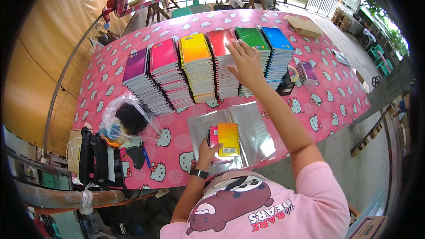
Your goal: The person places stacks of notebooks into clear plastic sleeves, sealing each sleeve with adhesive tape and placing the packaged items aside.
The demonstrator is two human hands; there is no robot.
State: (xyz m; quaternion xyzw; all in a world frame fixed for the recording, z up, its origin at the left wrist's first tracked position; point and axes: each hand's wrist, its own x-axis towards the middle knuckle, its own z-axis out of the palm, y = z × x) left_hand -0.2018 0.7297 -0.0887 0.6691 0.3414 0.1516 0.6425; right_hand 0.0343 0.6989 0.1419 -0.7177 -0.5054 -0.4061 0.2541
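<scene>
Left hand (207, 155) holds yellow notebook (228, 136) — white label (229, 150), seemingly barcoded.

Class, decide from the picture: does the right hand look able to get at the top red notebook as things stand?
Probably yes: the right hand, seemingly empty, overlaps the right edge of the top red notebook in this view, and nothing else covers it.

Pink notebook (214, 135) partly hidden behind yellow notebook (228, 138).
</scene>
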